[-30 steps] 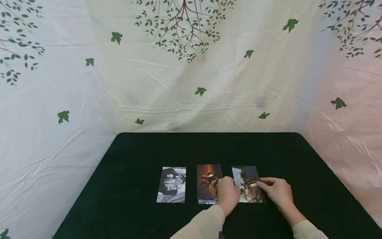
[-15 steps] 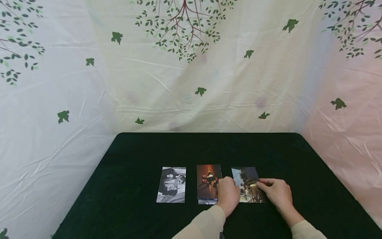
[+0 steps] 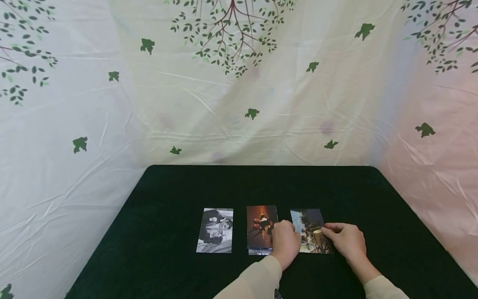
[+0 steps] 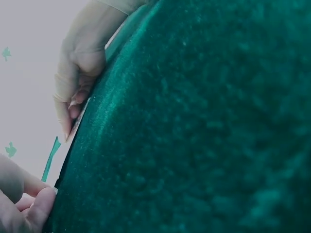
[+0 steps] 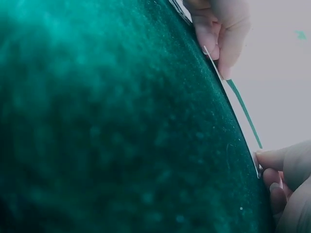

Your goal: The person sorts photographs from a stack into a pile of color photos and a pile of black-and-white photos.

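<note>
A color photo print point(image 3: 309, 220) of an outdoor scene lies at the right of a row. My left hand point(image 3: 285, 243) pinches its left edge, curled fingers covering part of that side. On the opposite edge, thumb and index finger of my right hand point(image 3: 349, 241) pinch the same print. Seen low from the left wrist, the print is a thin pale strip, with my left hand point(image 4: 26, 204) at the near end. The right wrist view has my right hand point(image 5: 294, 177) at the strip's lower end and the left hand's fingertips at its upper end.
Left of the left hand lies a small stack of photos topped by an orange-brown one point(image 3: 259, 226), another's edge showing below. Farther left is a black-and-white photo point(image 3: 215, 232). All rest on a dark green cloth-covered table point(image 3: 157, 216), with a leaf-patterned curtain point(image 3: 209, 124) behind.
</note>
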`<state>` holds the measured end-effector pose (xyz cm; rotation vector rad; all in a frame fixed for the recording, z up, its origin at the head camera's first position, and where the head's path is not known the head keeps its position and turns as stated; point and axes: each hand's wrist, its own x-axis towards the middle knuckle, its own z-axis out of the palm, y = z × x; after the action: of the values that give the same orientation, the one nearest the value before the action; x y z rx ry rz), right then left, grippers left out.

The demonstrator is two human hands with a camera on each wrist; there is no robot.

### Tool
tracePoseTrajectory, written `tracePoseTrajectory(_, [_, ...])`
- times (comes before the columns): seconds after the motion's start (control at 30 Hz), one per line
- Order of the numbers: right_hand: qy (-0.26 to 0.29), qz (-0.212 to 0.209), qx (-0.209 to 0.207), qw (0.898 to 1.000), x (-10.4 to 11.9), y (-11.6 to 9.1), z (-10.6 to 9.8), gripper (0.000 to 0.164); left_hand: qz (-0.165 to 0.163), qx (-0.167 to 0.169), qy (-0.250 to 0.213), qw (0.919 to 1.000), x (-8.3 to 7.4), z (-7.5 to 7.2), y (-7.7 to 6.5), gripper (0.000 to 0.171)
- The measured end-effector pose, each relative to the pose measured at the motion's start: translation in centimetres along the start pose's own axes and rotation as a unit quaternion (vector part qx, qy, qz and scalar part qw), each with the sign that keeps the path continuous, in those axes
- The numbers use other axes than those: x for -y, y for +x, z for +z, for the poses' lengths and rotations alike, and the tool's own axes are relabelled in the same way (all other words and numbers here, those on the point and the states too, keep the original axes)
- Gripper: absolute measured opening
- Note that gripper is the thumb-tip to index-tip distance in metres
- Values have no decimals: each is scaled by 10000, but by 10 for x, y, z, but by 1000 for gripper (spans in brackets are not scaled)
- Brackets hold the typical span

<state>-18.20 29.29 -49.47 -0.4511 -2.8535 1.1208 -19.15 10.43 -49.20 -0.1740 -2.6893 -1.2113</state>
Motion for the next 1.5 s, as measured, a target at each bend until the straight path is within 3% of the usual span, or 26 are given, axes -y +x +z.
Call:
tracePoseTrajectory(0.17, [90,26,66,9999,-1,0,-3,41,185,-52,-190,9996,1,-4,-2,5])
tracePoseTrajectory(0.33, [308,34,23,9995,1,0,-6,39,247,70,-680,9974,4,-19,-4,9])
tracePoseTrajectory(0.5, [424,-248,-198,9986,13,-4,-6,38,255,-35,-849,9961,19,-55,-1,14])
tracePoseTrajectory(0.63, [382,-676,-94,9969,36,-12,3,37,3,-125,-835,9964,36,-90,5,21])
tracePoseTrajectory(0.77, [297,-1058,240,9937,67,-22,22,33,-180,-200,-626,9977,57,-110,10,25])
tracePoseTrajectory(0.87, [135,-1287,455,9905,88,-27,39,33,-246,-218,-513,9981,70,-113,10,26])
tracePoseTrajectory(1.0, [-222,-1515,327,9877,101,-27,57,35,-294,-103,-306,9990,80,-107,9,28])
tracePoseTrajectory(1.23, [-400,-1418,299,9886,93,-26,72,41,-353,128,44,9993,88,-102,4,33])
tracePoseTrajectory(1.5, [-339,-1265,438,9904,97,-24,79,42,-290,280,390,9984,86,-105,11,35])
